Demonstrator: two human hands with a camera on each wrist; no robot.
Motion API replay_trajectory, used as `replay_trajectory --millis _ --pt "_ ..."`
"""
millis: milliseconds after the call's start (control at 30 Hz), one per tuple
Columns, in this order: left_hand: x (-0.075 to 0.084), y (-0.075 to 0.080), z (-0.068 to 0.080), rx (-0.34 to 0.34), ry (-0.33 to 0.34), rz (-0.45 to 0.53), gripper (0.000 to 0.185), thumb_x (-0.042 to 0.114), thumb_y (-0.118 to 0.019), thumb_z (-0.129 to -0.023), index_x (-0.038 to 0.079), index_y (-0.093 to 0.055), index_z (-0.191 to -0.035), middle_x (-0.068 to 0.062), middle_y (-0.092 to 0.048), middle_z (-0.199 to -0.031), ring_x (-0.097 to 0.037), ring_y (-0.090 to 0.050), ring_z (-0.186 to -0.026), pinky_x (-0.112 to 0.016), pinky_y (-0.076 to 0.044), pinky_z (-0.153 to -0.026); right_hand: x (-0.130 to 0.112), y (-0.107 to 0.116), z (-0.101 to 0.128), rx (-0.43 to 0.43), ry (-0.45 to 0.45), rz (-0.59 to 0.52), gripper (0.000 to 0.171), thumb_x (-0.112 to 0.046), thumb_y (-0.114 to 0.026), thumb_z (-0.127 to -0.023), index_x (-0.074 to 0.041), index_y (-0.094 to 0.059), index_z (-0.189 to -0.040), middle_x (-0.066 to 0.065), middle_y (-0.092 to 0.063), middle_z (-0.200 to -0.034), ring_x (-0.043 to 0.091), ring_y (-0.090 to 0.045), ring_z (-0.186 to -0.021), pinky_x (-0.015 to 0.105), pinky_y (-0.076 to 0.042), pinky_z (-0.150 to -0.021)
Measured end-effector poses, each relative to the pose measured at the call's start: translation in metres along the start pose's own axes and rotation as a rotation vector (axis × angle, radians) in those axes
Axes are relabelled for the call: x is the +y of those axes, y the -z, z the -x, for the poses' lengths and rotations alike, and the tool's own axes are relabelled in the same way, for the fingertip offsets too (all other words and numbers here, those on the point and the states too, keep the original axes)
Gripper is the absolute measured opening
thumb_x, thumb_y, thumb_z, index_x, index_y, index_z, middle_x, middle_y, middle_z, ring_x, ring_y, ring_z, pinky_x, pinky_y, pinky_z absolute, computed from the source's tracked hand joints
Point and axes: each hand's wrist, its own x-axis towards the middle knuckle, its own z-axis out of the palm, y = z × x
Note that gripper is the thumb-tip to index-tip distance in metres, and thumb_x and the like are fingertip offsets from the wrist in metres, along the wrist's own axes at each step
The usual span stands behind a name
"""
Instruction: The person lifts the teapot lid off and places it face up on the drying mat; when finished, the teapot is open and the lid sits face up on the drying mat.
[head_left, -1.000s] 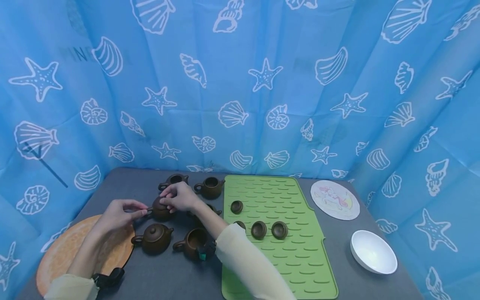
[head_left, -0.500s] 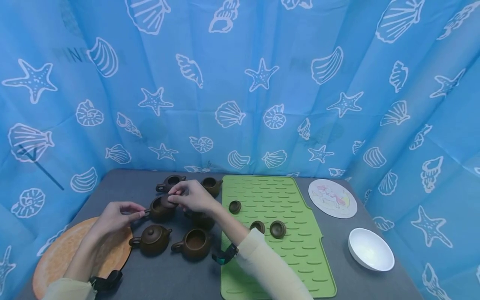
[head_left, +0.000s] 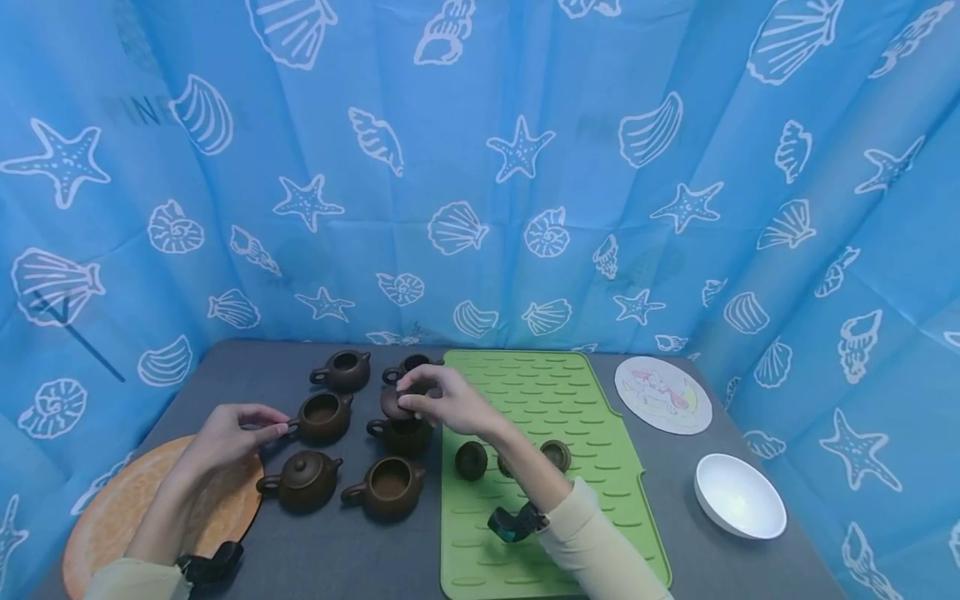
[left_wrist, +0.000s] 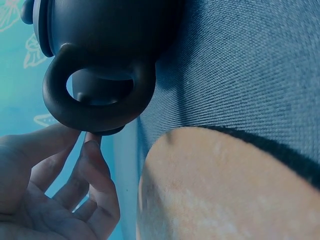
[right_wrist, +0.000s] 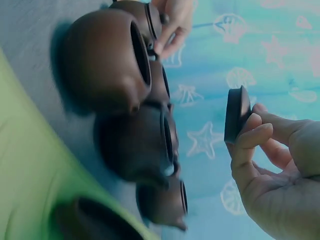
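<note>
My left hand (head_left: pixel 238 433) pinches the handle of a brown teapot (head_left: pixel 322 418), whose top is uncovered. In the left wrist view, a lidded teapot (left_wrist: pixel 105 30) stands nearer the camera and hides most of the held one. My right hand (head_left: pixel 448 402) pinches a small round lid (head_left: pixel 393 405), raised above another open teapot (head_left: pixel 401 437). The right wrist view shows this lid (right_wrist: pixel 236 115) edge-on between thumb and fingers, apart from the pots. Nearer me stand the lidded teapot (head_left: pixel 302 483) and an open one (head_left: pixel 388 490).
More open teapots (head_left: pixel 343 372) stand at the back. Dark lids (head_left: pixel 471 461) lie on the green mat (head_left: pixel 555 533), some hidden by my right forearm. An orange round board (head_left: pixel 97 525) lies left; a white bowl (head_left: pixel 741 497) and a round picture mat (head_left: pixel 663 396) are right.
My right hand has lifted the lid off the teapot and carried it to the right, over the neighbouring pot. My left hand still holds the handle. The view has shifted slightly.
</note>
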Motion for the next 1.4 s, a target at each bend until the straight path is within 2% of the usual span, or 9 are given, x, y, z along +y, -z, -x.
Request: replay_trajectory --millis 233,367,500,633,800,900,1067,1167,1400 --pt "0.001 0.001 0.002 -0.002 -0.011 -0.012 0.03 0.024 -0.072 -0.106 0.0 -0.077 -0.124 -0.021 -0.076 -0.119 -0.032 -0.067 -0.107 -0.034 -0.057 -0.075 0.01 0.03 0.029 0.05 -0.061 -0.054 0.028 -0.011 -0.059 -0.112 -0.002 -0.057 -0.138 0.028 -0.063 -0.126 0.018 -0.062 -0.072 0.029 -0.051 -0.06" --pt "0.002 0.001 0.003 -0.005 0.002 -0.009 0.031 0.025 -0.072 -0.106 0.0 -0.076 -0.124 -0.022 -0.075 -0.12 -0.032 -0.066 -0.107 -0.034 -0.056 -0.075 0.014 0.045 0.044 0.066 -0.052 -0.053 0.043 -0.009 -0.053 -0.114 -0.007 -0.047 -0.157 0.028 -0.053 -0.149 0.027 -0.068 -0.082 0.031 -0.06 -0.065" --pt "0.003 0.001 0.002 -0.004 0.005 -0.006 0.031 0.025 -0.073 -0.105 0.001 -0.076 -0.124 -0.024 -0.074 -0.122 -0.032 -0.065 -0.106 -0.035 -0.057 -0.074 0.019 0.057 0.055 0.073 -0.059 -0.076 0.05 -0.01 -0.05 -0.115 -0.007 -0.042 -0.165 0.033 -0.047 -0.153 0.04 -0.074 -0.091 0.044 -0.068 -0.08" --pt "0.003 0.001 0.003 -0.002 0.002 -0.008 0.031 0.025 -0.073 -0.105 0.001 -0.076 -0.124 -0.026 -0.073 -0.125 -0.033 -0.064 -0.107 -0.034 -0.056 -0.076 0.029 0.066 0.064 0.079 -0.077 -0.142 0.051 -0.007 -0.048 -0.115 -0.002 -0.04 -0.165 0.033 -0.04 -0.158 0.055 -0.073 -0.11 0.058 -0.061 -0.101" --pt "0.002 0.002 0.003 -0.004 -0.004 -0.013 0.031 0.026 -0.073 -0.105 0.002 -0.077 -0.124 -0.025 -0.073 -0.125 -0.035 -0.065 -0.11 -0.034 -0.057 -0.078 0.044 0.077 0.073 0.097 -0.104 -0.216 0.049 -0.006 -0.05 -0.115 -0.003 -0.04 -0.162 0.027 -0.031 -0.168 0.055 -0.066 -0.129 0.05 -0.057 -0.113" --pt "0.002 0.002 0.002 -0.006 -0.005 -0.014 0.031 0.026 -0.073 -0.106 0.002 -0.077 -0.124 -0.024 -0.074 -0.124 -0.034 -0.066 -0.11 -0.034 -0.057 -0.078 0.05 0.081 0.076 0.122 -0.122 -0.222 0.052 -0.009 -0.061 -0.111 -0.007 -0.043 -0.16 0.023 -0.032 -0.17 0.055 -0.064 -0.133 0.042 -0.059 -0.111" --pt "0.003 0.002 0.002 -0.005 0.001 -0.009 0.031 0.026 -0.072 -0.106 0.002 -0.077 -0.124 -0.022 -0.075 -0.122 -0.031 -0.066 -0.106 -0.034 -0.056 -0.076 0.055 0.084 0.078 0.197 -0.143 -0.164 0.058 -0.008 -0.074 -0.102 -0.008 -0.05 -0.154 0.028 -0.041 -0.165 0.043 -0.076 -0.114 0.046 -0.064 -0.102" --pt "0.003 0.002 0.001 -0.006 0.005 -0.008 0.031 0.026 -0.072 -0.106 0.002 -0.077 -0.125 -0.022 -0.075 -0.122 -0.031 -0.067 -0.107 -0.033 -0.056 -0.076 0.059 0.087 0.079 0.204 -0.152 -0.153 0.057 -0.004 -0.072 -0.103 -0.006 -0.049 -0.155 0.033 -0.042 -0.163 0.037 -0.078 -0.108 0.047 -0.064 -0.101" --pt "0.002 0.002 0.001 -0.006 0.0 -0.002 0.03 0.025 -0.072 -0.106 0.002 -0.077 -0.124 -0.021 -0.076 -0.12 -0.032 -0.068 -0.107 -0.033 -0.057 -0.077 0.07 0.096 0.079 0.131 -0.185 -0.16 0.058 0.006 -0.059 -0.107 0.007 -0.038 -0.16 0.039 -0.042 -0.16 0.044 -0.077 -0.116 0.046 -0.061 -0.103"
